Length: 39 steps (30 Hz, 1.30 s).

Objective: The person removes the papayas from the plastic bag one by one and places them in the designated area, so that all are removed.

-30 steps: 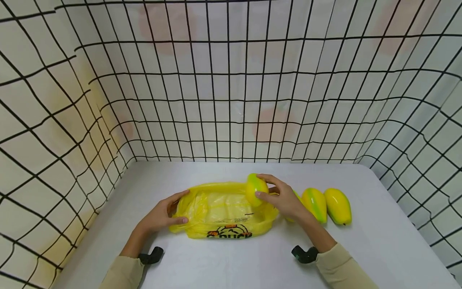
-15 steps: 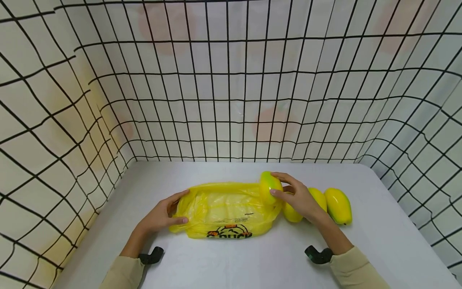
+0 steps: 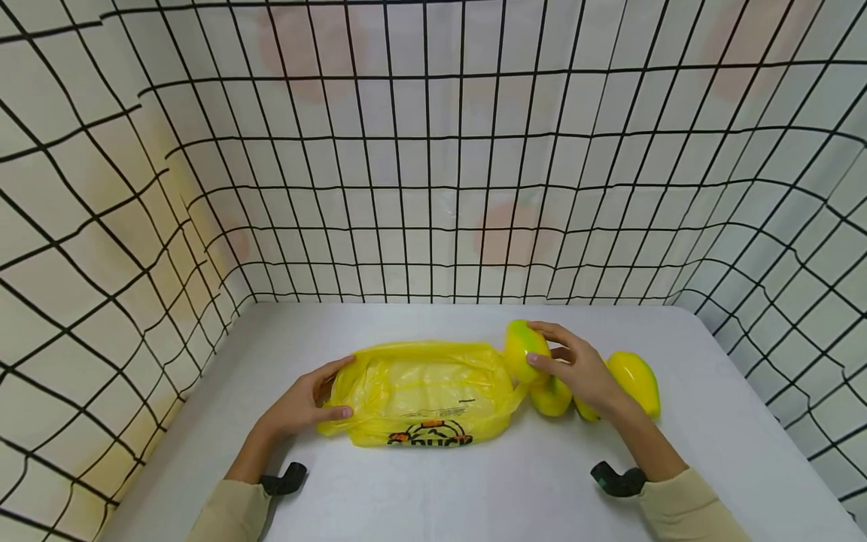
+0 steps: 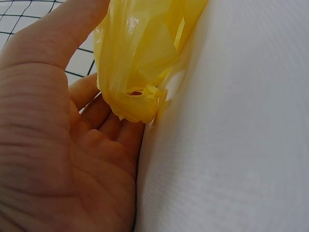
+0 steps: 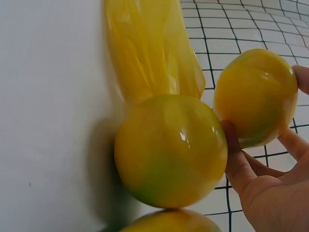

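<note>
A yellow translucent plastic bag (image 3: pixel 366 433) with black lettering lies with its mouth spread wide, showing its inside. My left hand (image 3: pixel 298 403) holds the bag's left end, thumb at the front and fingers behind. In the left wrist view the bag's gathered end (image 4: pixel 137 104) sits against those fingers. Just off the bag's right end, my right hand (image 3: pixel 584 373) grips a glossy yellow-green mango (image 3: pixel 523 350) between thumb and fingertips, held up off the table. Beneath it another mango (image 3: pixel 552 399) lies close to the bag, large in the right wrist view.
One more mango (image 3: pixel 586 411) is mostly hidden behind my right hand. Farther right lies another mango (image 3: pixel 640 384). A black wire grid (image 3: pixel 443 188) stands along the back and both sides of the white table (image 3: pixel 433 497). Dark curved mounts sit at both wrists.
My right hand has carried the mango rightward, from over the bag's right part to just beyond its edge, above the nearest mango. The left hand and bag stay put.
</note>
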Tool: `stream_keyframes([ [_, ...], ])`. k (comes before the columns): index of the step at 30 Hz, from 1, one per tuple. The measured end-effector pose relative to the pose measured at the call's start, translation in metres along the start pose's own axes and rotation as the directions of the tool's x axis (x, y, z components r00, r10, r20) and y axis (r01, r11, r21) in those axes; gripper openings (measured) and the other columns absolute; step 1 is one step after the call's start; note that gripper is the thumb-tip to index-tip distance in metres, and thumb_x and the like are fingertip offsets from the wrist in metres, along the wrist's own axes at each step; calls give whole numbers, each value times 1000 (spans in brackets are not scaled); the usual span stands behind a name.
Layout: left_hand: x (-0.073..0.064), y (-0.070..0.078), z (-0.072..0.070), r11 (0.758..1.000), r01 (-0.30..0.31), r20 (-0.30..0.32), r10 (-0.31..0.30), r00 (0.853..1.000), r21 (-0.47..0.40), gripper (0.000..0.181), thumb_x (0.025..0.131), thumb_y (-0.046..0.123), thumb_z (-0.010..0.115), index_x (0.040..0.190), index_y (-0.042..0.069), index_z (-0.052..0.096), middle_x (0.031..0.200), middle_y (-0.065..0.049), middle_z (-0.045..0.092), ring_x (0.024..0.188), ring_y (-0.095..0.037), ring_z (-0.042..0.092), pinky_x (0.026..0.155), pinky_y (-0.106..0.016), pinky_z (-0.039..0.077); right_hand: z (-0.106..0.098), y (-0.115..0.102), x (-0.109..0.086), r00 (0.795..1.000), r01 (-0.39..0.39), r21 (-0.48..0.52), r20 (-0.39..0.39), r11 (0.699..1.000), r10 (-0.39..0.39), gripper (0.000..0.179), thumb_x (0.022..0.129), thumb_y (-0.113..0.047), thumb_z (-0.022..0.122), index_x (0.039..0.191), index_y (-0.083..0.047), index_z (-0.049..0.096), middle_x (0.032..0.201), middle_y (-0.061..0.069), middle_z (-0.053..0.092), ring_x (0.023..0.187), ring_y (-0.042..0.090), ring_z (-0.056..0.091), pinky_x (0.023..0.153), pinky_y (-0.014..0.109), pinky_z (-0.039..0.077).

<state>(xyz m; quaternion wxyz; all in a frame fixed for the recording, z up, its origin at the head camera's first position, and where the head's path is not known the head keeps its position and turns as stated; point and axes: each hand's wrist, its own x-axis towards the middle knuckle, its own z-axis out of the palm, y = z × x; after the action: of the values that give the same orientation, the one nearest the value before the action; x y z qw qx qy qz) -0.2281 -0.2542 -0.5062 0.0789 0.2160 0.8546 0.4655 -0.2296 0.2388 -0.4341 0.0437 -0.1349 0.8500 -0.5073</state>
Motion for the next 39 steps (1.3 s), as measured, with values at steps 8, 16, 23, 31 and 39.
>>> stream_keyframes([
  [8,1,-2,0,1000,-4,-6,4,1000,-1,93,84,29,86,161,16,35,167,-8,36,152,-35,37,120,-37,37,-16,1,-8,999,-27,-32,-28,999,26,61,99,-44,67,155,-33,45,164,10,37,126,38,56,96,43,56],
  [16,0,-2,-1,999,-37,15,37,999,-27,90,87,24,84,161,15,34,167,-10,34,153,-38,34,111,-7,29,-29,4,-16,998,-29,-51,-60,998,26,61,101,-40,65,157,-30,42,164,12,36,127,39,56,98,46,55],
  [23,-1,-1,-1,999,-32,16,33,999,-33,89,88,23,83,161,14,34,167,-11,34,154,-38,33,110,-6,28,-43,9,-22,997,-22,-75,-81,997,16,61,102,-36,64,158,-25,42,163,15,38,128,41,55,92,26,53],
  [31,-1,-1,-1,999,-44,16,45,999,-26,88,88,23,83,161,13,34,167,-11,34,154,-38,33,111,-6,28,-59,21,-32,995,-30,-81,-100,996,22,59,104,-37,60,158,-25,41,161,18,38,127,40,54,88,14,51],
  [39,-1,-2,-2,998,-51,22,52,998,-34,87,89,22,82,161,13,33,167,-12,33,153,-39,33,110,-6,29,-74,28,-40,992,-36,-88,-126,995,25,57,106,-35,57,159,-24,39,159,20,39,120,23,56,87,14,53],
])
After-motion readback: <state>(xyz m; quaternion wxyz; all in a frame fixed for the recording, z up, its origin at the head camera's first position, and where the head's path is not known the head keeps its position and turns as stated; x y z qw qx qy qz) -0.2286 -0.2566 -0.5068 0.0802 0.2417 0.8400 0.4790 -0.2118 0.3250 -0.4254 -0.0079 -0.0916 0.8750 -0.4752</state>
